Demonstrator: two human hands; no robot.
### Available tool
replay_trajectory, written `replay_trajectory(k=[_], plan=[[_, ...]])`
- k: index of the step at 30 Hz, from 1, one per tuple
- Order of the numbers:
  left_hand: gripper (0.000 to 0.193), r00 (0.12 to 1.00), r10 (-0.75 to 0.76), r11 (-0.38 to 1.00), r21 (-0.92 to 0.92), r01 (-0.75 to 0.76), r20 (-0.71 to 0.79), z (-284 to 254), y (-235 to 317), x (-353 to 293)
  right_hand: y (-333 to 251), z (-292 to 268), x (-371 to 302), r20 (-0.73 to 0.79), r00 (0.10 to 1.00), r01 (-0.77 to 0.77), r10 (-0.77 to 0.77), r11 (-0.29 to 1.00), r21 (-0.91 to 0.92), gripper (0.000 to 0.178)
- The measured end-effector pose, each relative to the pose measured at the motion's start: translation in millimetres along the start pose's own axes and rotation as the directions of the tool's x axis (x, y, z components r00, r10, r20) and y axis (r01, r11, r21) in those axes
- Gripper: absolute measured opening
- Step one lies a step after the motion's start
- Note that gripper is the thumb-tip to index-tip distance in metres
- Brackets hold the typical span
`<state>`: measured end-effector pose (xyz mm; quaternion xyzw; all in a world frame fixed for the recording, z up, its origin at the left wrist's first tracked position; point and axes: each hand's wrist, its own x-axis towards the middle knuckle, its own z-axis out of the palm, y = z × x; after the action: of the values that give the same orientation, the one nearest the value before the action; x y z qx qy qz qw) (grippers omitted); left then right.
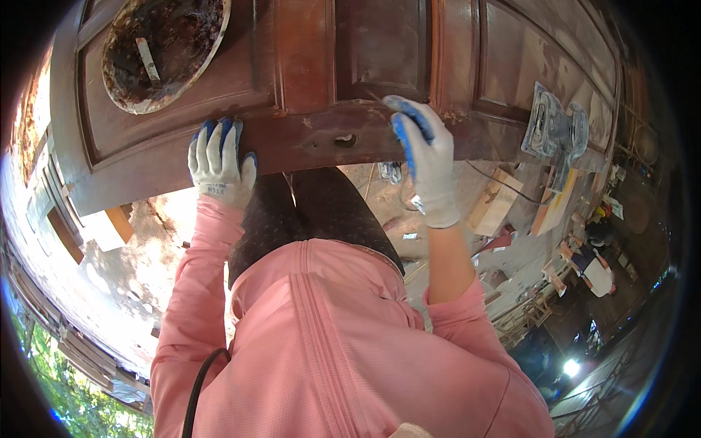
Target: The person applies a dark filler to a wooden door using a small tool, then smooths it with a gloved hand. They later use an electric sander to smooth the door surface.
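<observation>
A dark reddish-brown panelled wooden door (307,139) lies flat in front of me, with an oblong hole (345,141) near its close edge. My left hand (219,160), in a white and blue glove, rests with fingers stretched out on that edge. To the right of the hole, my right hand (427,150), gloved alike, is held over the door with thumb and fingers drawn together. A thin dark sliver shows by its fingertips; what it belongs to is hidden.
A round stained pan (171,84) with a pale strip (147,60) in it sits on the door's far left. On the right lies a grey-smeared tool (558,128). Wooden pieces (496,201) lie on the littered floor below; a person (595,270) is farther right.
</observation>
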<state>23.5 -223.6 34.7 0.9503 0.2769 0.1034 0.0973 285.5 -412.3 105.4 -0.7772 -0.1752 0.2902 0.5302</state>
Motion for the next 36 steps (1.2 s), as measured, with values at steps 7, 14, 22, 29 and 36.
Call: replay_trajectory(k=[7,14,22,29,36], plan=[[0.061,1.0,0.007,0.999,0.042,-0.007,-0.006,-2.7,3.8,1.9,13.5,36.3,1.2,0.187,0.882,0.466,-0.433,0.739,-0.487,0.023],[0.052,0.997,0.014,0.995,-0.099,-0.021,-0.07,0.1,11.1,22.5,-42.7,89.2,35.4,0.173,0.828,0.56,-0.533,0.792,-0.242,0.021],[0.05,1.0,-0.011,0.994,-0.108,0.009,-0.01,7.3,16.4,37.9,-117.0,170.1,125.6,0.433,0.662,0.75,-0.612,0.551,-0.366,0.017],[0.049,0.999,-0.042,0.992,-0.118,0.041,-0.009,8.2,20.2,35.9,-143.5,223.3,189.7,0.644,0.699,0.712,-0.311,0.391,-0.583,0.029],[0.05,0.998,-0.068,0.987,-0.143,0.069,0.015,6.6,24.6,31.3,-135.1,246.9,223.1,0.939,0.284,0.877,-0.191,-0.345,-0.336,0.022]])
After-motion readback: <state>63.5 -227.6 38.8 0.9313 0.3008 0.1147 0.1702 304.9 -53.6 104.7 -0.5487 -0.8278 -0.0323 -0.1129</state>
